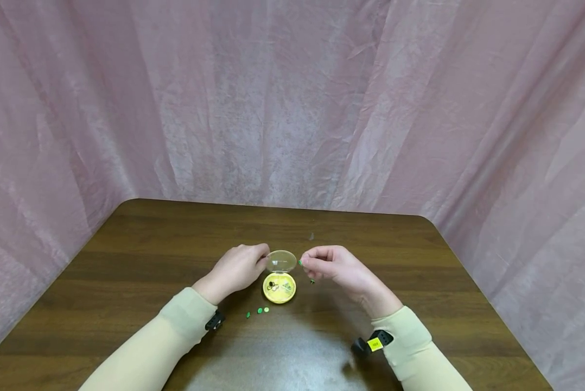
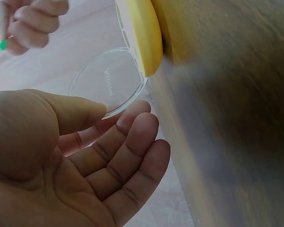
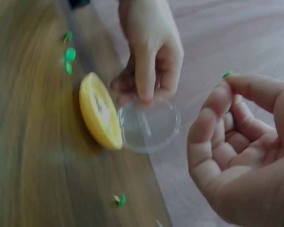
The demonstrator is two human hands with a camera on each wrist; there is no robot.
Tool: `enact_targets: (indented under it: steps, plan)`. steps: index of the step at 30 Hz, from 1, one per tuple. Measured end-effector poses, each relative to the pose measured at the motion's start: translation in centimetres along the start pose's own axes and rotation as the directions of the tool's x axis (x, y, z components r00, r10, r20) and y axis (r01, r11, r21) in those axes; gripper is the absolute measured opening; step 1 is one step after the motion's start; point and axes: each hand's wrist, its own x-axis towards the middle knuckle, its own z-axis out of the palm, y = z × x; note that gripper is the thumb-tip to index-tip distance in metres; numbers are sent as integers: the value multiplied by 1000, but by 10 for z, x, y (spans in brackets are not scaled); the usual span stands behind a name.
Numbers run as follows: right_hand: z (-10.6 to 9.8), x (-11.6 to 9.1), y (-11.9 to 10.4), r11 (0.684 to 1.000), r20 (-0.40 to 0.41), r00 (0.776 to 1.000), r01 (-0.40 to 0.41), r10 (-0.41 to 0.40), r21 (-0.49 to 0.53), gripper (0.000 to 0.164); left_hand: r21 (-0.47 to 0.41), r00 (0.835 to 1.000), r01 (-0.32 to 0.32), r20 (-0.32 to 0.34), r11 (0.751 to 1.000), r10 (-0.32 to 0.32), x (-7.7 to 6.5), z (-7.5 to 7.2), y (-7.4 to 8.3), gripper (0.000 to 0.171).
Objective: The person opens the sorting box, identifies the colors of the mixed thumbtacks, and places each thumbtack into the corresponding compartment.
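Note:
A round yellow case (image 1: 280, 297) lies on the table with its clear round lid (image 2: 97, 78) swung up at the back. Thumb and fingertips of my left hand (image 1: 237, 267) pinch the lid's edge, the other fingers loosely bent. To the right of the case, my right hand (image 1: 340, 271) pinches a small green piece (image 3: 228, 74), flat like a thumbtack head, between thumb and index finger. Inside the case, a divider parts dark and brassy bits from pale green ones. Another small green piece (image 3: 121, 200) sits on the table below my right hand.
Several small green pieces (image 1: 260, 310) lie on the wooden table (image 1: 175, 222) in front of the case, to its left. Behind the table's far edge hangs a pink curtain (image 1: 273, 108). Each wrist wears a black strap.

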Motion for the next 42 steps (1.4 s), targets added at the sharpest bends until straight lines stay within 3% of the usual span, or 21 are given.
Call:
enact_targets:
  steps: [4,9,14,18,21,25,29,31,32,33,34,36,38,39,40,42]
  plan:
    - [5,-1,-3,969,71,997,17,-35,246,16,-2,1000,7,2,1000,-7,0,-1,1,9]
    - [6,-2,-7,878,150,984,11,-94,478,14,0,1000,5,-2,1000,-5,0,-2,2,10]
    - [8,-5,-13,802,188,974,-10,-128,597,19,6,1000,1,-7,1000,-1,1,-2,2,11]
    - [9,-7,-16,785,194,972,-16,-133,619,18,12,1000,-4,-6,1000,4,2,-1,1,12]
    - [9,-7,-16,815,174,978,-6,-117,580,15,12,1000,-5,-3,1000,5,2,-1,1,12]
    - [10,-5,-15,898,113,991,18,-75,439,10,1,1000,0,7,1000,0,2,-2,2,10]
    - [15,-4,-15,993,44,997,52,-57,109,19,-4,1000,10,12,1000,-10,3,-4,4,10]
    - [19,-3,-16,984,10,997,78,-78,-157,16,-3,1000,17,12,1000,-16,3,-4,4,12]
    - [22,-3,-16,947,0,995,94,-98,-306,14,-1,1000,18,11,1000,-18,3,-4,4,13]
    - [25,-2,-15,888,-4,992,111,-126,-446,11,-1,1000,19,10,1000,-19,3,-4,4,14]
    - [28,-1,-14,811,2,988,130,-157,-570,7,1,1000,18,10,1000,-18,3,-4,4,14]
    - [34,2,-9,615,28,974,164,-225,-771,5,3,1000,13,9,1000,-13,3,-4,5,14]
    - [38,4,-4,443,73,958,194,-276,-875,5,4,1000,6,7,1000,-6,3,-3,5,14]
    - [40,4,-2,374,93,951,204,-295,-905,5,3,1000,4,8,1000,-4,3,-3,5,14]
    - [43,5,1,318,112,943,216,-314,-923,6,3,1000,2,9,1000,-2,3,-3,5,14]
    - [47,5,5,245,135,929,227,-345,-942,6,-1,1000,1,10,1000,-1,2,-3,5,14]
